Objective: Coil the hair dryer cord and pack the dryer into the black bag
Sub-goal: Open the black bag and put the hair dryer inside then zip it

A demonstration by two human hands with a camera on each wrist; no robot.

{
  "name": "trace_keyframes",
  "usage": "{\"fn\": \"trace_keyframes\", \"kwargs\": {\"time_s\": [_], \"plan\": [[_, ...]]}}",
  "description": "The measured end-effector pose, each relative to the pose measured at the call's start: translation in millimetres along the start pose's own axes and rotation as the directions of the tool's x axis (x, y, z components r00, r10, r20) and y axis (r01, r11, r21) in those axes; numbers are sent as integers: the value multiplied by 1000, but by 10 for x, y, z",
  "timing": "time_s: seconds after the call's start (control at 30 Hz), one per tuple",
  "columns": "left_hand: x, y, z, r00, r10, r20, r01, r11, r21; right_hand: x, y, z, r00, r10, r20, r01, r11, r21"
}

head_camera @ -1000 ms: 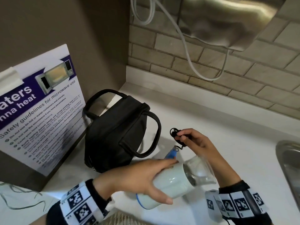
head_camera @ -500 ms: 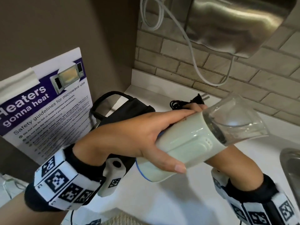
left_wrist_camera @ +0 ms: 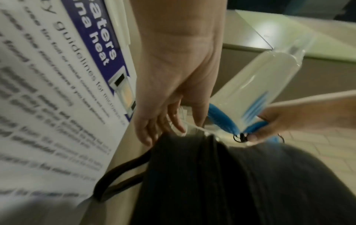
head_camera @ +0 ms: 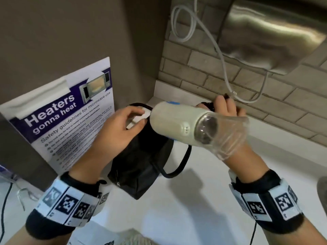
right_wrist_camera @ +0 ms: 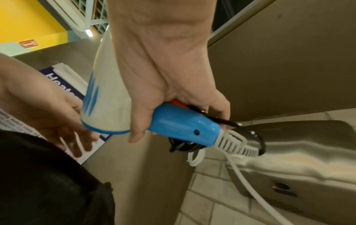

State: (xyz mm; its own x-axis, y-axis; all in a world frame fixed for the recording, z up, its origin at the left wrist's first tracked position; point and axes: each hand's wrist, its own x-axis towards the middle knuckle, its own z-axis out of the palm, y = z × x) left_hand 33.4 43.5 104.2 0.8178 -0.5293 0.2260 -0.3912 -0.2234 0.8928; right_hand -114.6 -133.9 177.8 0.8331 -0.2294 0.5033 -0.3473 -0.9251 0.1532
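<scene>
Looking down from the head camera, the cream plastic hair dryer with its clear cone nozzle (head_camera: 178, 124) hangs in the air above the black fabric bag with loop handles (head_camera: 141, 167), which sits on the white counter (head_camera: 185, 209) beside the purple-and-white microwave safety poster (head_camera: 70, 117). The right hand (head_camera: 228, 110) is behind the dryer, its fingers curled round the handle end together with the bundled black cord (head_camera: 209, 106). The left hand (head_camera: 122, 128) rests its relaxed, spread fingers at the bag's top edge, on a white patch I cannot identify; it grips nothing.

From the left wrist, that hand's fingertips (left_wrist_camera: 179, 127) touch the rim of the dark bag, while the dryer's blue rear ring (left_wrist_camera: 221, 120) hovers just above the opening.

From the right wrist, the thumb and fingers clamp the blue handle (right_wrist_camera: 183, 123) with cord loops pinned underneath, and the white ribbed strain relief (right_wrist_camera: 237, 144) sticks out beyond. A white cable (right_wrist_camera: 250, 182) nearby belongs to the steel wall unit (right_wrist_camera: 298, 159).

The dryer looks light, rigid and smooth, so the handle is the sound place to hold; the clear nozzle seems thin and best left alone. The cord is springy and likely to uncoil if released early. The bag is soft, so its mouth probably needs holding wide.
</scene>
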Motion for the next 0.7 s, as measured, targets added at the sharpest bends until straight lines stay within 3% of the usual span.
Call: {"fn": "trace_keyframes", "kwargs": {"time_s": [0.03, 0.07, 0.17, 0.27, 0.33, 0.47, 0.53, 0.7], "plan": [[-6, -114, 11, 1000, -30, 8, 29, 991, 131, 37, -45, 89, 994, 73, 86, -69, 996, -59], [-19, -201, 33, 997, -69, 42, 58, 973, 224, 88, -86, 178, 995, 66, 73, -55, 989, -139], [-66, -383, 97, 987, -121, 104, 73, 922, 380, 185, -306, 354, 994, -62, 94, 81, 974, -212], [-63, -483, 65, 994, -110, 14, 98, 935, 341, 114, -450, 461, 972, -229, 47, 234, 945, -228], [-36, -495, 39, 984, -163, -70, 176, 944, 279, 114, -515, 509, 932, -345, 111, 359, 919, -164], [-31, -488, 87, 973, -201, -111, 211, 974, 86, 98, -535, 675, 819, -506, 271, 537, 842, -53], [-53, -473, 121, 974, -202, -107, 200, 979, -25, 151, -554, 727, 734, -573, 365, 592, 803, 71], [-135, -379, 162, 990, -140, -30, 133, 976, -172, 412, -643, 692, 507, -620, 598, 593, 755, 280]]}}
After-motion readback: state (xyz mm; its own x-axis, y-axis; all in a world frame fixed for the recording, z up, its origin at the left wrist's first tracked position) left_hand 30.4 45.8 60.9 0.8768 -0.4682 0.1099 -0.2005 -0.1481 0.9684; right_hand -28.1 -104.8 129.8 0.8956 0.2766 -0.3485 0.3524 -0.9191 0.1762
